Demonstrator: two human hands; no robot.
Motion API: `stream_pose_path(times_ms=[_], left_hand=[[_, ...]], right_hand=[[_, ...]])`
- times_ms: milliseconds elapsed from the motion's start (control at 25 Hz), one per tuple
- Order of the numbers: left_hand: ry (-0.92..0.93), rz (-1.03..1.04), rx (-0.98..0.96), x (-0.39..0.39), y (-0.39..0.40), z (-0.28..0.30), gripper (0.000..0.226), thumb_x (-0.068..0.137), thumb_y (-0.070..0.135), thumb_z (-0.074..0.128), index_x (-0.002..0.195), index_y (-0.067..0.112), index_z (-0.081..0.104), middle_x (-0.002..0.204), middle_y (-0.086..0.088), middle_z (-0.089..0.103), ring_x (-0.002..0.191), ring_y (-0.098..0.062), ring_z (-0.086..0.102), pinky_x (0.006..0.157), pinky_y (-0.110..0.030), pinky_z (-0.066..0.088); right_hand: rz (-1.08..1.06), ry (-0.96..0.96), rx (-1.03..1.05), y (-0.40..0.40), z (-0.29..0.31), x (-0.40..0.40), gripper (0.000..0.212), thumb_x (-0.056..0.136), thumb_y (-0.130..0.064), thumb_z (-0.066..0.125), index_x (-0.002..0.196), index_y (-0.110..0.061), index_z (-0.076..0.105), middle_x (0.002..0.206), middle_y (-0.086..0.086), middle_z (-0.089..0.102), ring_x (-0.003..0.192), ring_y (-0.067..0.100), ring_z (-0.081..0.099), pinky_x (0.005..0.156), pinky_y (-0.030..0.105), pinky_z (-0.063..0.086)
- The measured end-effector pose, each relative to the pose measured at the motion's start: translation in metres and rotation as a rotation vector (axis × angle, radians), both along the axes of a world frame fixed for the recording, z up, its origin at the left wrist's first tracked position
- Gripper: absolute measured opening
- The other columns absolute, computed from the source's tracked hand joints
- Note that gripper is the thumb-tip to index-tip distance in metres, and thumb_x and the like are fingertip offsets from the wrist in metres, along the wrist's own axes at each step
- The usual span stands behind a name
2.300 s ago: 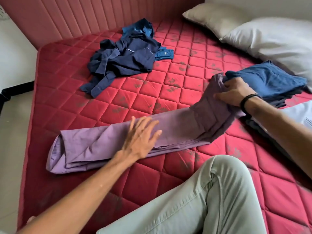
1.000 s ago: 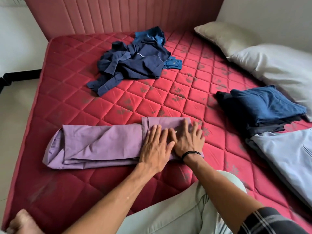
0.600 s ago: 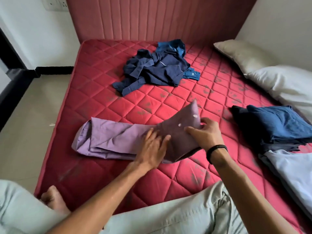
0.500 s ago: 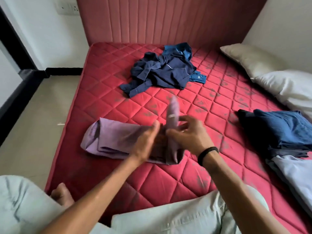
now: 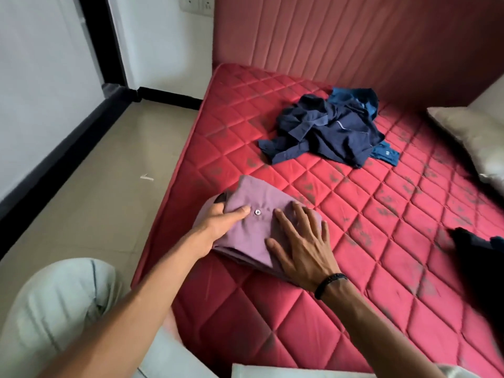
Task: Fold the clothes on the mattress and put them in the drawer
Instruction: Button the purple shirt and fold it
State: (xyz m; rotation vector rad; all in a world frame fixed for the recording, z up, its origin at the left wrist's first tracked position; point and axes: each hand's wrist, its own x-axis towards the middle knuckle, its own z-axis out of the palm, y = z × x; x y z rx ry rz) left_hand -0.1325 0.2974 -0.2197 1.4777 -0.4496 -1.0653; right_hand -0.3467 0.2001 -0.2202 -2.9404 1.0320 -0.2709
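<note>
Two hands on one folded purple cotton shirt [image 5: 255,225], lying near the left edge of the red quilted mattress [image 5: 381,241]. Left hand [image 5: 222,223] gripping the shirt's left side, thumb on top beside a small white button [image 5: 257,212], fingers tucked out of sight under the edge. Right hand [image 5: 302,241] released and flat, fingers spread, pressing the bundle down onto the bed. Soft, light, floppy cloth by the look of it: likely to slump open unless carried from underneath, so best scooped with a palm below and another on top, or pinched at the thick folded edge. Farther back, a crumpled heap of navy and blue garments [image 5: 330,132], unfolded, well apart from the shirt. Dark folded cloth [image 5: 477,249] just showing at the right edge, blurred. Beige pillow [image 5: 469,135] far right against the padded pink headboard [image 5: 341,45]. No drawer in view, so nothing to report of its contents.
</note>
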Motion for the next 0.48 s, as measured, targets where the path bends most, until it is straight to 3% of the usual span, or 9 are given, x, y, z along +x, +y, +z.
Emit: stream_pose_path(times_ms=[120,160,240,320,400,480], left_hand=[[-0.074,0.03,-0.012,0.015,0.005,-0.002,0.018,0.091,0.02,0.078,0.108,0.016,0.075,0.102,-0.001,0.079,0.103,-0.02,0.074,0.086,-0.026,0.059],[-0.207,0.082,0.046,0.019,0.007,-0.005,0.023,0.089,0.024,0.079,0.11,0.017,0.074,0.103,-0.001,0.079,0.104,-0.022,0.073,0.086,-0.028,0.057],[-0.706,0.246,0.105,0.018,0.011,-0.004,0.031,0.088,0.025,0.077,0.117,0.015,0.072,0.109,-0.004,0.076,0.105,-0.025,0.07,0.091,-0.031,0.051],[-1.11,0.317,-0.101,0.003,0.009,0.001,0.029,0.092,0.02,0.071,0.12,0.012,0.069,0.114,-0.005,0.072,0.108,-0.025,0.065,0.097,-0.033,0.048],[-1.244,0.16,-0.281,-0.018,0.001,0.005,0.028,0.097,0.027,0.066,0.121,0.012,0.068,0.118,-0.002,0.07,0.115,-0.022,0.06,0.104,-0.034,0.045],[-1.37,-0.042,-0.117,-0.032,-0.008,-0.018,0.046,0.1,0.047,0.052,0.132,0.017,0.065,0.137,-0.004,0.063,0.134,-0.026,0.051,0.117,-0.043,0.034]], right_hand=[[0.05,0.016,-0.018,0.006,-0.021,0.018,0.08,0.096,-0.078,0.03,0.164,-0.039,0.013,0.173,-0.001,0.003,0.16,0.024,-0.001,0.122,0.066,0.006],[0.054,0.011,-0.028,0.01,-0.029,0.025,0.082,0.095,-0.079,0.03,0.164,-0.038,0.013,0.173,-0.001,0.003,0.16,0.024,-0.003,0.123,0.066,0.003],[0.03,0.009,-0.034,0.017,-0.041,0.032,0.083,0.094,-0.08,0.029,0.164,-0.037,0.014,0.173,0.0,0.005,0.16,0.026,-0.001,0.123,0.065,0.001],[0.016,0.011,-0.028,0.019,-0.046,0.035,0.083,0.094,-0.081,0.027,0.164,-0.038,0.014,0.173,0.001,0.005,0.16,0.027,-0.001,0.123,0.064,0.0],[0.034,0.002,-0.027,0.017,-0.047,0.035,0.083,0.094,-0.08,0.026,0.164,-0.035,0.016,0.173,0.004,0.006,0.16,0.029,-0.002,0.122,0.065,0.001],[0.056,-0.01,-0.008,0.016,-0.047,0.034,0.084,0.094,-0.077,0.029,0.164,-0.033,0.016,0.173,0.007,0.005,0.159,0.03,-0.005,0.122,0.066,0.001]])
